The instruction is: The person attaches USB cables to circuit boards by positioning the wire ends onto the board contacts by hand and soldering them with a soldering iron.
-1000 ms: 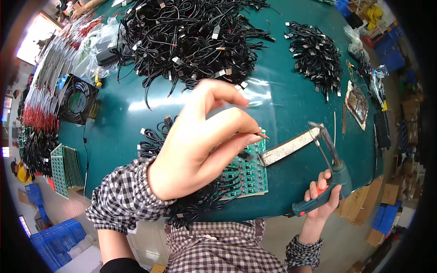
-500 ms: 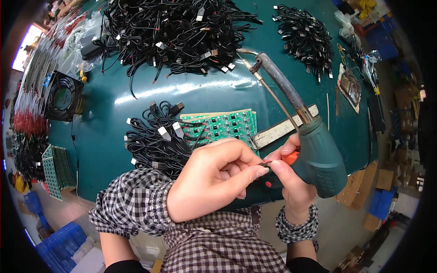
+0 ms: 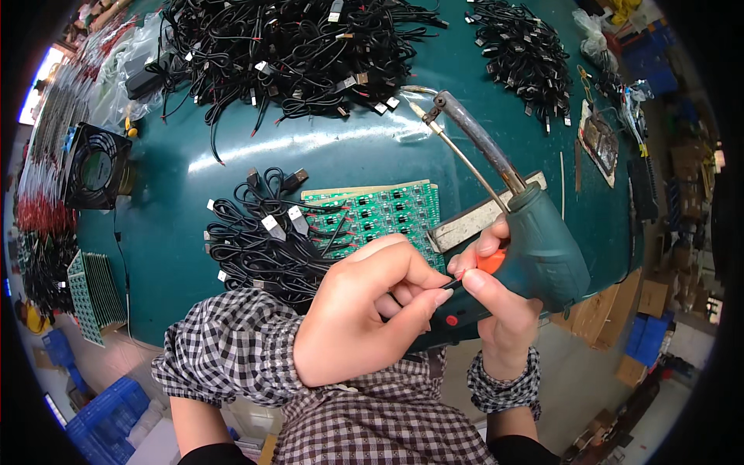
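Over the near edge of a green tabletop [image 3: 163, 256], head view. Left hand [image 3: 372, 310]: thumb and forefinger pinching a black cable [image 3: 456, 284] close to its red wire end. Right hand [image 3: 504, 318]: wrapped round the handle of a dark green soldering gun [image 3: 546, 256], thumb and a fingertip meeting at the same wire end. Gun's tip points away, clear of the board.

Circuit board [image 3: 395, 213] lies just beyond the hands, beside a pale strip [image 3: 480, 218]. Progress, as judged: a bunch of cables [image 3: 267, 248] at its left has red ends on the board's left part, seemingly joined; joints too small to confirm. Right-hand columns show no cables; lower part hidden by the left hand. Plenty apparently left: large cable pile [image 3: 287, 54] at the far side, smaller pile [image 3: 523, 62] to its right.
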A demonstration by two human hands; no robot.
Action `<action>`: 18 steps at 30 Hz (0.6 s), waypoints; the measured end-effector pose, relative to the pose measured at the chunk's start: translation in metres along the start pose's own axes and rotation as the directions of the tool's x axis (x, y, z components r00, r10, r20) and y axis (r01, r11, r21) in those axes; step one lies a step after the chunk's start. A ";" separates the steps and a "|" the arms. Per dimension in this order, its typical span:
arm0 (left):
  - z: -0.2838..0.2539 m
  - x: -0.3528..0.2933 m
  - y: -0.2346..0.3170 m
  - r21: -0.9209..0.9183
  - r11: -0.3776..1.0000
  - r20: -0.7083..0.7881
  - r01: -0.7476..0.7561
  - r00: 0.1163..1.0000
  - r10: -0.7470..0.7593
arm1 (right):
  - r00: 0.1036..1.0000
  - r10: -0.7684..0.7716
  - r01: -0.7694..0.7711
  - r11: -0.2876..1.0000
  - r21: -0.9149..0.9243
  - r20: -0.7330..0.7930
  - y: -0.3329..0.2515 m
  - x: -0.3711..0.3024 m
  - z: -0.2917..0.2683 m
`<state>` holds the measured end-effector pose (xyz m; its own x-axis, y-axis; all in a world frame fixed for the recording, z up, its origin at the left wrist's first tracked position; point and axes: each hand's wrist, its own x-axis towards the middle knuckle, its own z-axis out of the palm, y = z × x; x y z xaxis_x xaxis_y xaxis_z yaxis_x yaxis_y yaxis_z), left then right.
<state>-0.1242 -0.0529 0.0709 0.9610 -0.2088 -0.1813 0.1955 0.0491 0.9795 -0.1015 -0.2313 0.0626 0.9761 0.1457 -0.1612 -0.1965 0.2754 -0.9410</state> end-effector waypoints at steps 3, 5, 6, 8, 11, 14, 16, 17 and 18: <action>0.002 0.001 0.003 0.116 0.991 -0.027 -0.073 0.997 0.076 | 0.999 0.037 -0.037 0.998 0.048 -0.005 -0.002 -0.002 0.002; 0.005 0.003 0.004 0.200 0.968 -0.054 -0.148 0.985 0.162 | 0.991 0.103 -0.102 0.995 0.014 -0.087 -0.002 -0.006 0.003; 0.006 0.004 0.004 0.286 0.933 -0.074 -0.220 0.965 0.251 | 0.995 0.056 -0.058 0.998 -0.026 -0.086 -0.002 -0.009 0.001; 0.011 0.005 0.002 0.331 0.916 -0.082 -0.226 0.960 0.267 | 0.999 -0.047 0.044 0.989 -0.141 -0.015 -0.003 -0.015 -0.006; 0.016 0.006 0.001 0.406 0.878 -0.078 -0.253 0.948 0.309 | 0.998 0.044 -0.055 0.961 -0.271 -0.044 -0.007 -0.017 -0.008; 0.019 0.004 -0.001 0.425 0.868 -0.087 -0.258 0.942 0.323 | 0.996 -0.016 -0.008 0.964 -0.267 -0.088 -0.004 -0.018 -0.006; 0.020 0.003 -0.002 0.379 0.884 -0.093 -0.272 0.940 0.329 | 0.989 0.056 -0.087 0.970 -0.228 -0.137 -0.004 -0.019 -0.005; 0.021 0.003 -0.004 0.380 0.883 -0.090 -0.274 0.940 0.330 | 0.989 0.034 -0.054 0.989 -0.135 -0.147 -0.002 -0.018 -0.003; 0.021 0.003 -0.006 0.378 0.880 -0.099 -0.289 0.932 0.348 | 0.987 0.012 -0.019 0.999 -0.041 -0.158 -0.001 -0.018 -0.002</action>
<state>-0.1265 -0.0745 0.0659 0.9832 -0.0813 0.1634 -0.1794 -0.2661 0.9471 -0.1188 -0.2357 0.0654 0.9760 -0.0028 -0.2177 -0.2111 0.2334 -0.9492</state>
